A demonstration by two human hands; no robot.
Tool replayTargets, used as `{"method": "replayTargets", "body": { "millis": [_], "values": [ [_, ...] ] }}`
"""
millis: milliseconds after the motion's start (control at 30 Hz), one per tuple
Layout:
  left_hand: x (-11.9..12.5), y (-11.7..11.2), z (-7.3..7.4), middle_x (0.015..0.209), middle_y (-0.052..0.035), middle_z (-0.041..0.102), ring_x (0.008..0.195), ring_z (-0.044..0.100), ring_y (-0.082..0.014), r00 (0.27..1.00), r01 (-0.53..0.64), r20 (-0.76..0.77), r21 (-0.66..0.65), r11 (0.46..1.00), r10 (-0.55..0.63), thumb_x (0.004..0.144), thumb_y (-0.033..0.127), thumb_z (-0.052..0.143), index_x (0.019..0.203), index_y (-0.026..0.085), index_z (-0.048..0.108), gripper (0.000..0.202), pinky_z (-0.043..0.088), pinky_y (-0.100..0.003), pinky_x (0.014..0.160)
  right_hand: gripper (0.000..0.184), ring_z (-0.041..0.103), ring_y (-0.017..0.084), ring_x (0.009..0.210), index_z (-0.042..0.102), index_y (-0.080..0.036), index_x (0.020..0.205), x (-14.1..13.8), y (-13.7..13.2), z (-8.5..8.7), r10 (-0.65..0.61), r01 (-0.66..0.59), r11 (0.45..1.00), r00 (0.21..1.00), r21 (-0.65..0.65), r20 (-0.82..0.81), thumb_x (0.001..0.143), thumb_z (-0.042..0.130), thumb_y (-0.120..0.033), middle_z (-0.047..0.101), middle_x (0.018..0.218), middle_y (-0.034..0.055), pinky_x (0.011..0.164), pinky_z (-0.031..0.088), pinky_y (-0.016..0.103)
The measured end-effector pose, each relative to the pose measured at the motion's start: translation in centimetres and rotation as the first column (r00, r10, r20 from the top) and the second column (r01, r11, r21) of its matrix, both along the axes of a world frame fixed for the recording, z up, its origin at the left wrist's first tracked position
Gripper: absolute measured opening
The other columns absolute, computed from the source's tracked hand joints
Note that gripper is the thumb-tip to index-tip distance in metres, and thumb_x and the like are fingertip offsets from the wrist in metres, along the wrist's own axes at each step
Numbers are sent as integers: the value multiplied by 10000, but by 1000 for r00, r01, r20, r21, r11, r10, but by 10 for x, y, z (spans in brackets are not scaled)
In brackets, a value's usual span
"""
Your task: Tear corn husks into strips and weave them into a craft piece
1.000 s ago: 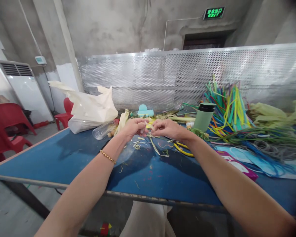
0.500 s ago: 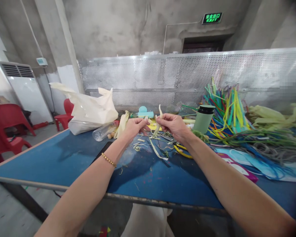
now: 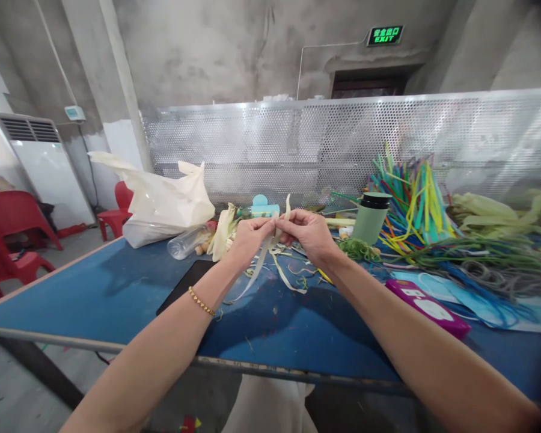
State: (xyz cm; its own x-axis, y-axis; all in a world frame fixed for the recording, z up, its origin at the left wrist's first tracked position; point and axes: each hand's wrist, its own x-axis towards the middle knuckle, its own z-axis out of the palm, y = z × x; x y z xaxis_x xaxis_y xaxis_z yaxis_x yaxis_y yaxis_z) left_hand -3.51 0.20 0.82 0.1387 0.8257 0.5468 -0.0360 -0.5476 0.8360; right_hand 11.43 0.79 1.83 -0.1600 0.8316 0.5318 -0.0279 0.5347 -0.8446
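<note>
My left hand (image 3: 251,237) and my right hand (image 3: 307,234) meet over the middle of the table, fingertips pinched together. Between them is a pale corn husk strip (image 3: 288,205), its tip rising above my right fingers. A second pale strip (image 3: 258,269) hangs from the pinch down toward the table, left of centre. Where the two strips meet is hidden by my fingers. Under my hands, loose strips and green scraps (image 3: 288,281) lie on the blue table (image 3: 270,337). A bundle of corn husk (image 3: 222,234) lies just left of my left hand.
Leftward are a white plastic bag (image 3: 166,204), a clear bottle (image 3: 183,243) and a flat black object (image 3: 184,285). Rightward stand a green lidded cup (image 3: 371,219), colourful strips (image 3: 426,207), a magenta box (image 3: 428,307), blue masks (image 3: 460,294) and tangled cords (image 3: 491,258).
My hands have come together, the left moving right and the right slightly left. A long pale strip now hangs from the pinch. The yellow-handled scissors are now mostly hidden by my right forearm.
</note>
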Motion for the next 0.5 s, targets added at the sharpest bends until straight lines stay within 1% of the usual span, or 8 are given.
{"method": "replayTargets", "body": {
  "millis": [100,233,300,400,500],
  "values": [
    [0,-2,1,747,-30,666,706,526,-131,999,34,4,7,999,-34,804,370,616,814,118,739,280,408,-247,682,325,509,86,449,603,-169,681,-2,-1,0,-9,8,999,999,-36,-36,644,780,-439,589,525,-15,446,411,219],
    [-1,-2,1,829,-48,686,739,540,-132,996,88,5,14,996,-88,826,380,597,913,115,739,314,416,-244,708,336,407,57,417,569,-178,625,-4,-2,1,-31,25,996,997,-81,-74,612,804,-417,505,486,-47,399,316,207],
    [-2,-1,1,848,-56,691,739,545,-132,995,100,-10,13,995,-100,835,397,587,934,114,737,335,420,-245,711,352,383,55,416,549,-184,611,-5,-2,1,-42,34,994,996,-100,-77,601,809,-420,480,483,-54,390,288,208],
    [-2,0,0,857,-62,696,753,563,-143,992,116,-43,16,993,-115,844,432,571,964,120,734,372,433,-254,722,371,368,54,418,530,-187,602,-5,-1,0,-54,46,995,994,-93,-91,587,814,-425,460,483,-59,391,283,208],
    [-1,0,-1,895,-60,710,862,597,-170,995,88,-55,45,995,-86,832,393,592,955,137,739,320,448,-277,809,375,370,58,419,531,-191,601,-7,-2,-1,-79,69,994,990,-84,-118,583,809,-442,451,480,-61,406,326,215]
  ]
}}
